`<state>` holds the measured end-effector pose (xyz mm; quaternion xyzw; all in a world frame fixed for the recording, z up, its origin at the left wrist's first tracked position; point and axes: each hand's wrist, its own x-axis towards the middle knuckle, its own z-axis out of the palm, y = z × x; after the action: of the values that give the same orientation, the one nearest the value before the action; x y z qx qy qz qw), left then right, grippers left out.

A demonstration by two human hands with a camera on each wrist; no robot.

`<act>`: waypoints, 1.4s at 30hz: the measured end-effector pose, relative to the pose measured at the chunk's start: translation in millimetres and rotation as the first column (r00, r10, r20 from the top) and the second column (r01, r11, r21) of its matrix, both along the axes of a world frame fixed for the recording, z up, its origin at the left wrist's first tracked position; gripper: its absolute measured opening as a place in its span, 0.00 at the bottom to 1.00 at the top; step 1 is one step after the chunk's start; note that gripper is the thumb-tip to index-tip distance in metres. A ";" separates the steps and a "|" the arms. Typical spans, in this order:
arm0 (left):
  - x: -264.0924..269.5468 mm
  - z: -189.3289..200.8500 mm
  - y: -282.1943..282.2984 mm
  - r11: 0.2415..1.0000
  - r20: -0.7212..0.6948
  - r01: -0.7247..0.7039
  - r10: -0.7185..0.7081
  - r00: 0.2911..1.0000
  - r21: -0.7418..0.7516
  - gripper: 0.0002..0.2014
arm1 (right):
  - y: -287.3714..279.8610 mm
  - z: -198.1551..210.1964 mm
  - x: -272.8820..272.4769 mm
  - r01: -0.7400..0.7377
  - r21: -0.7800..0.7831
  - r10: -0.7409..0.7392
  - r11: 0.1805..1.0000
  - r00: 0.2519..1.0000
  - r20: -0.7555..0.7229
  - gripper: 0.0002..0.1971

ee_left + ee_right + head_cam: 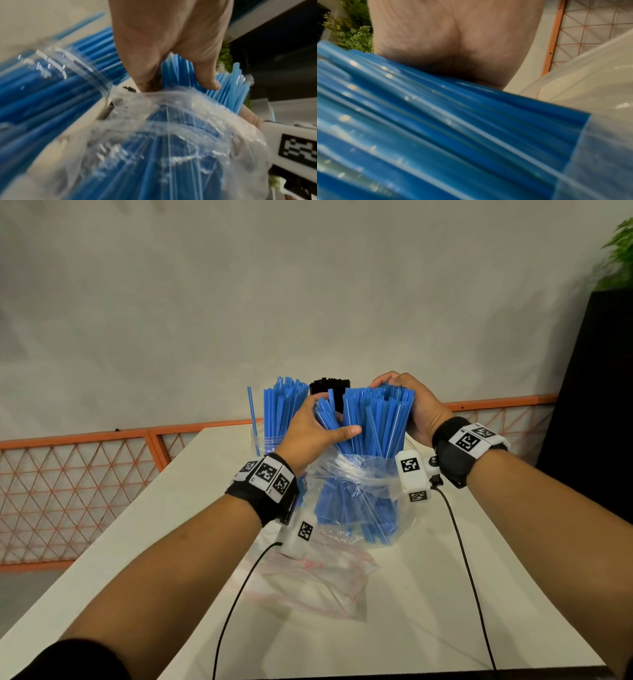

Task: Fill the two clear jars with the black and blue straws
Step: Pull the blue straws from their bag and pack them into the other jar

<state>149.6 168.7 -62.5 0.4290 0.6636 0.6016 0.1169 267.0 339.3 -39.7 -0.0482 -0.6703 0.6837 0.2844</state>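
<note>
A thick bundle of blue straws stands upright in a crumpled clear plastic bag on the white table. My left hand grips the bundle's left part, thumb across the front. My right hand curls round its right side, fingers over the tops. Behind them at the left stands a clear jar packed with blue straws. Black straws rise behind my hands, their jar hidden. The left wrist view shows my left hand, the bag and the jar's rim. In the right wrist view the straws lie under my palm.
An empty flat zip bag lies on the table in front of the bundle. Two black cables trail from my wrists toward the near edge. An orange mesh fence runs behind and left of the table. A black planter stands at the right.
</note>
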 end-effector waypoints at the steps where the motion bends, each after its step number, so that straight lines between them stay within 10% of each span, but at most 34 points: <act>1: 0.4 -2.2 2.3 0.999 0.094 0.018 -0.022 0.995 0.047 0.36 | 0.1 0.0 0.3 0.002 0.000 -0.002 1.000 1.000 0.000 0.12; 7: 2.0 -4.1 7.9 0.996 0.139 0.078 -0.084 0.987 0.048 0.12 | 1.5 -0.6 2.7 0.013 0.011 -0.013 1.000 1.000 0.005 0.13; 29: -7.0 23.3 4.1 0.996 0.104 0.080 -0.077 0.992 -0.033 0.04 | -5.0 0.8 -4.3 -0.009 0.001 0.009 1.000 1.000 -0.007 0.12; 42: -1.7 85.2 -15.1 0.926 0.153 -0.016 -0.046 0.987 0.378 0.03 | -7.4 2.3 1.5 -0.006 0.011 0.006 1.000 1.000 -0.008 0.12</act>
<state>147.8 153.6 22.7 0.3990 0.5204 0.7497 0.0893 268.5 332.0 -37.3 -0.0418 -0.6732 0.6810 0.2852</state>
